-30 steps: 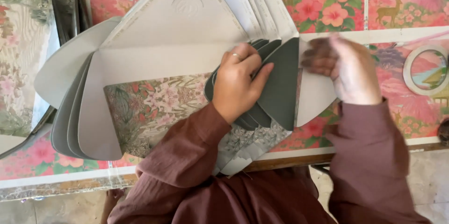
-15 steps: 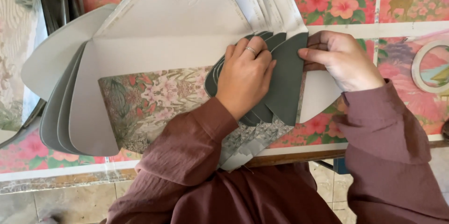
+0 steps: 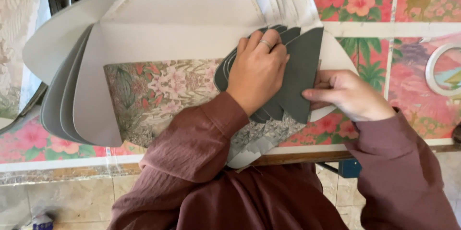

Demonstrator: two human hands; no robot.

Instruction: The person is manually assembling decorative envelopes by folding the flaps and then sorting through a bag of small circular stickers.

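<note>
Dark grey flaps (image 3: 300, 74), fanned stack at rt end of opened envelope blanks (image 3: 168, 42), lie on the floral bench (image 3: 418, 71) near its front edge. Left hand (image 3: 257, 69) pressed flat on the flaps, fingers spread, grip not closed on anything. Right hand (image 3: 350, 95) pinches top flap's rt edge betw. thumb & fingers. Floral liner (image 3: 163, 90) shows inside the top blank. White ring (image 3: 444, 69) far rt.

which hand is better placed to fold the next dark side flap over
Probably the right hand: its fingertips already pinch the free edge of the dark flaps, while the left hand lies flat on them, pinning the stack.
</note>
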